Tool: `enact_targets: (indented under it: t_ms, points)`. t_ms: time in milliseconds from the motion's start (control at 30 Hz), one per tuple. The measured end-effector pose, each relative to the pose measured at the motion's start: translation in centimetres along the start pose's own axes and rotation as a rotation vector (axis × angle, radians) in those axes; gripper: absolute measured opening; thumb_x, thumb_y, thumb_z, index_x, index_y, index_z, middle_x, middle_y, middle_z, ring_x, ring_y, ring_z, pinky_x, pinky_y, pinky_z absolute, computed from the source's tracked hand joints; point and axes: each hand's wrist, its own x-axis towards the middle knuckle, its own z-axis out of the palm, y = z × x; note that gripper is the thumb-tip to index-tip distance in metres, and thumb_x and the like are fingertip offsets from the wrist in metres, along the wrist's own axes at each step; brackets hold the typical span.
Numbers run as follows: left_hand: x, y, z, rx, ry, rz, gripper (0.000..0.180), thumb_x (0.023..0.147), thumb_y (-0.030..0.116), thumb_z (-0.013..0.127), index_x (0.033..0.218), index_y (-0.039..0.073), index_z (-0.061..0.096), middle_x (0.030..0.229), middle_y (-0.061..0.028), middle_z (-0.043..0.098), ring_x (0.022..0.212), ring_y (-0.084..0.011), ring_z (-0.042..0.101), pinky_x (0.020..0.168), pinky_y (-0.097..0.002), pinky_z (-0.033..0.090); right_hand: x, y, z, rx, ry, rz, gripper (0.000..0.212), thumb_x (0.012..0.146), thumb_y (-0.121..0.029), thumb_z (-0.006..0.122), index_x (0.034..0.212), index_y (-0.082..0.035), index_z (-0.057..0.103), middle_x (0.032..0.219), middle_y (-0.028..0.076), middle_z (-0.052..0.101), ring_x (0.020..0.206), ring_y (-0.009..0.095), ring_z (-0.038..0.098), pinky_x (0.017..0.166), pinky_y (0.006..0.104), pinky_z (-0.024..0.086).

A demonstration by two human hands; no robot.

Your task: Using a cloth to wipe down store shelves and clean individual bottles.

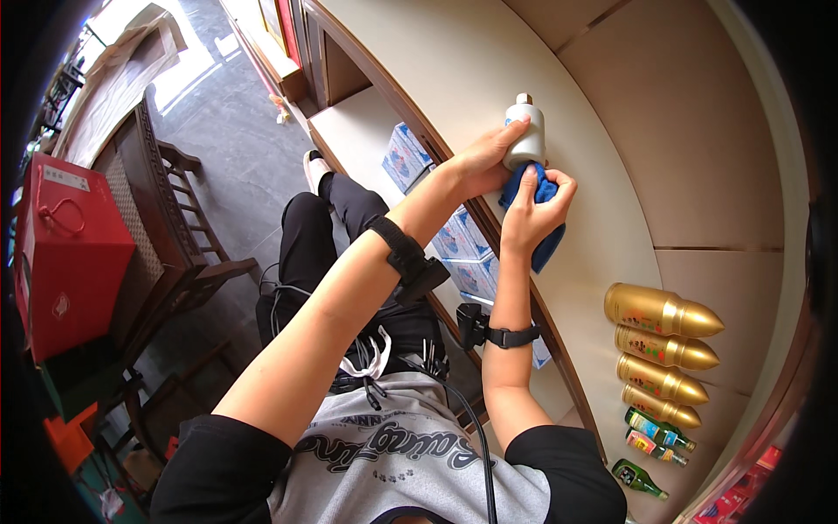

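Note:
A white bottle (525, 140) with a gold cap is held over the pale shelf (471, 65) by my left hand (489, 160), its fingers wrapped round the bottle's side. Bunched against the bottle's near end is a blue cloth (547, 247). My right hand (539, 207) pinches this cloth between thumb and fingers, and part of it hangs down beside the wrist. Cloth and bottle touch where the two hands meet.
Several gold bullet-shaped bottles (665, 310) stand along the shelf at right, with small green bottles (640, 478) nearer me. Blue-and-white boxes (464, 234) fill the shelf below. At left, a red gift box (74, 253) rests on a dark wooden chair (166, 210).

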Motion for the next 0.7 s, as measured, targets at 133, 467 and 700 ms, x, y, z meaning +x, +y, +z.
enact_targets:
  t_ms: [133, 467, 700]
  points:
    - [-0.31, -0.07, 0.04, -0.064, -0.008, 0.008, 0.051, 0.09, 0.047, 0.051, 0.116, 0.004, 0.042, 0.101, -0.0129, 0.053, 0.093, -0.0208, 0.055, 0.083, -0.0358, 0.047, -0.04, -0.26, -0.22, 0.067, 0.075, -0.044, 0.02, 0.082, -0.011, 0.063, 0.086, 0.0, 0.046, 0.082, 0.012, 0.049, 0.075, 0.026, 0.051, 0.072, 0.0341, 0.043]
    - [-0.11, 0.03, -0.38, -0.006, 0.019, -0.053, 0.054, 0.089, 0.047, 0.053, 0.116, 0.002, 0.042, 0.103, -0.0132, 0.053, 0.096, -0.0206, 0.055, 0.085, -0.035, 0.048, 0.09, -0.11, 0.17, -0.034, 0.003, -0.133, 0.025, 0.078, -0.012, 0.071, 0.086, -0.002, 0.05, 0.084, 0.01, 0.05, 0.079, 0.026, 0.052, 0.071, 0.0368, 0.044]
    - [-0.27, 0.02, 0.14, -0.044, 0.013, -0.02, 0.054, 0.089, 0.044, 0.054, 0.118, 0.001, 0.041, 0.105, -0.013, 0.052, 0.097, -0.0208, 0.054, 0.087, -0.0353, 0.047, 0.35, 0.5, 0.01, 0.043, 0.117, 0.053, 0.026, 0.084, -0.019, 0.065, 0.086, -0.001, 0.047, 0.083, 0.009, 0.048, 0.078, 0.023, 0.051, 0.071, 0.036, 0.043]
